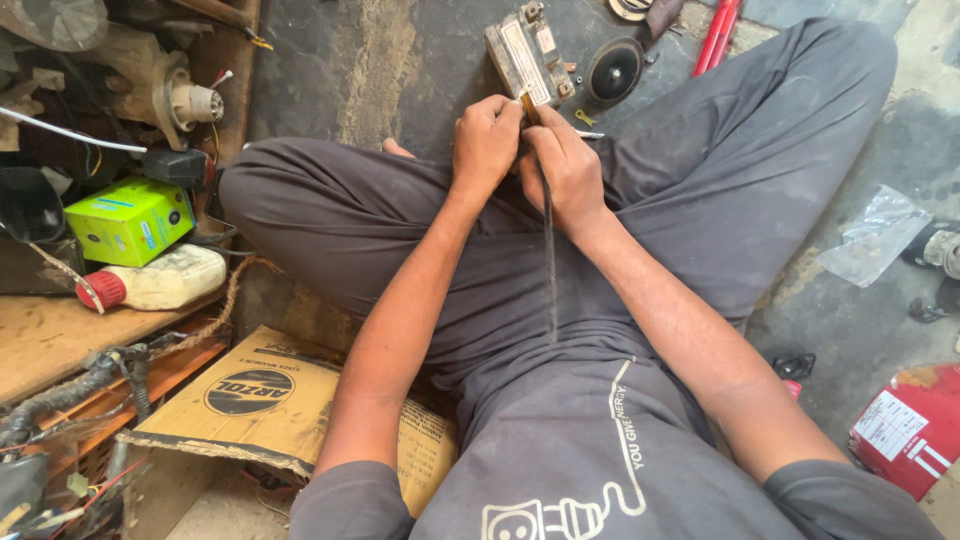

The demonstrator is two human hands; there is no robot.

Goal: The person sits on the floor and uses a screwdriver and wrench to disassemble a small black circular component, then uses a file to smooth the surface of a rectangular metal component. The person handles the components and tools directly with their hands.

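1. Head view, work point: both hands meet over the crossed legs, pinching a thin dark cable (548, 250) right at its top end, just below a worn grey box-shaped electrical unit (528, 53) lying on the concrete floor (330, 60).
2. Doing it well, as a judgement: keep the grip close to the cable tip, pull along the cable's line and not sideways, steady one hand against the other, keep the loose length hanging clear down the lap.
3. Left hand (487, 140): curled into a tight fist-like pinch, fingers pressed together on the cable end, thumb side against the other hand. Not spread at all.
4. Right hand (567, 165): likewise closed, fingertips squeezed on the same end from the opposite side, knuckles up. Cannot tell whether a small brownish bit at the tip is a terminal or bare wire.
5. Cable location: runs from the pinch straight down over the grey trousers toward the shirt, free end resting on the lap.
6. Nearby: black round horn-like part (614, 71) just beside the grey unit; red-handled tool (716, 38) beyond it; green box (130, 220) and white bottle with red cap (160, 280) on the wooden bench to the left; cardboard carton (270, 400) under the left elbow; red box (910, 428) near the right.
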